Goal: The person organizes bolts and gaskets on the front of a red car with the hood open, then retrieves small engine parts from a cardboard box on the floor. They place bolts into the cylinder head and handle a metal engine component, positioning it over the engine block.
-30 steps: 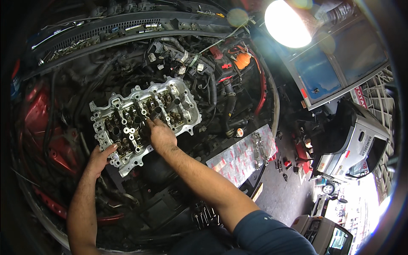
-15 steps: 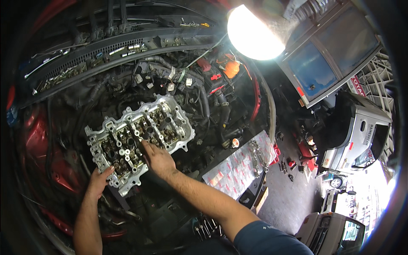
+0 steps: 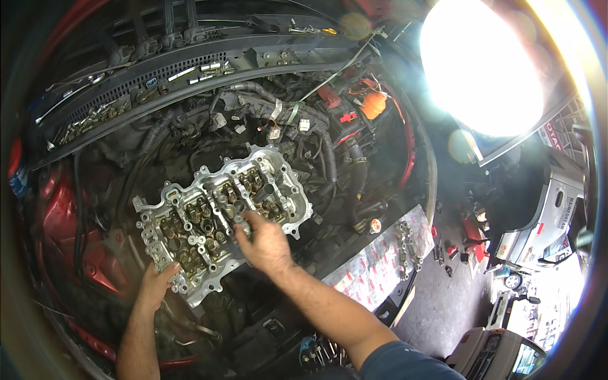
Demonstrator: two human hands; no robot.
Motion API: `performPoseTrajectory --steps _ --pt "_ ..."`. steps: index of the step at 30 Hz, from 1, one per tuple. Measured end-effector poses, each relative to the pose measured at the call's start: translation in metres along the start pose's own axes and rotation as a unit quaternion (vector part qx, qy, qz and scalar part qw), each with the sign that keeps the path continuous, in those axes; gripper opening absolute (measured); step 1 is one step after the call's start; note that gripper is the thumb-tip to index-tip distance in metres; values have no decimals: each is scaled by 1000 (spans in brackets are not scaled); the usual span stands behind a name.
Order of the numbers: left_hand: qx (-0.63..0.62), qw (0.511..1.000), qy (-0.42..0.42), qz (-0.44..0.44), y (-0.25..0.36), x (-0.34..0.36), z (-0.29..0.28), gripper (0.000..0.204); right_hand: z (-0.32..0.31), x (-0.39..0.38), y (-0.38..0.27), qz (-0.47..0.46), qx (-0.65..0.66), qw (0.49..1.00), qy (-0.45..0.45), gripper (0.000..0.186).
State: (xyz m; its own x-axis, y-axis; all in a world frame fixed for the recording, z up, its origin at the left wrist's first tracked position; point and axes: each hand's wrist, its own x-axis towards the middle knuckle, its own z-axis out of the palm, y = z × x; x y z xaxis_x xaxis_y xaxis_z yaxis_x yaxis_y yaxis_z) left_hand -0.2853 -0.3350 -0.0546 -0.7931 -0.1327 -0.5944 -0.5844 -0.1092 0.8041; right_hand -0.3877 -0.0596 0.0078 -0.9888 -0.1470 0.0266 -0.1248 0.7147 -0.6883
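A silver cylinder head (image 3: 288, 168) lies in the engine bay with its valve gear facing up. My left hand (image 3: 155, 285) grips its near left corner, thumb laid over the edge and the other fingers out of sight beneath. Over the middle of the head, my right hand (image 3: 265, 247) has its thumb and fingers drawn together near the open bores. A small grey metal surface shows by those fingertips; I cannot tell whether it is a loose piece in them or part of the head.
Sockets and tools (image 3: 104, 117) lie along the cowl at the back. Hoses and connectors (image 3: 273, 133) surround the head. At front right, silver metal bars (image 3: 405, 250) rest on a printed sheet (image 3: 364, 259). A glaring work lamp (image 3: 481, 66) hangs at upper right. Wrenches (image 3: 323, 354) stand near me.
My right hand has shifted slightly right over the head, its fingers now curled together instead of stretched out. The left hand keeps its corner. The whole view has swung, bringing the lamp rightward and larger.
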Motion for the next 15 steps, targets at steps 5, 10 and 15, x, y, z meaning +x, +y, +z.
performPoseTrajectory --steps 5,10,15 --pt "-13 1000 -10 3 -3 2 -2 50 -30 -4 7 74 268 959 -47 39" --pt "-23 1000 -9 -4 -7 6 -5 50 -52 -27 42 132 512 845 -85 35" --pt "-23 1000 3 -16 -10 9 -6 52 -57 -56 76 105 568 802 -155 32"
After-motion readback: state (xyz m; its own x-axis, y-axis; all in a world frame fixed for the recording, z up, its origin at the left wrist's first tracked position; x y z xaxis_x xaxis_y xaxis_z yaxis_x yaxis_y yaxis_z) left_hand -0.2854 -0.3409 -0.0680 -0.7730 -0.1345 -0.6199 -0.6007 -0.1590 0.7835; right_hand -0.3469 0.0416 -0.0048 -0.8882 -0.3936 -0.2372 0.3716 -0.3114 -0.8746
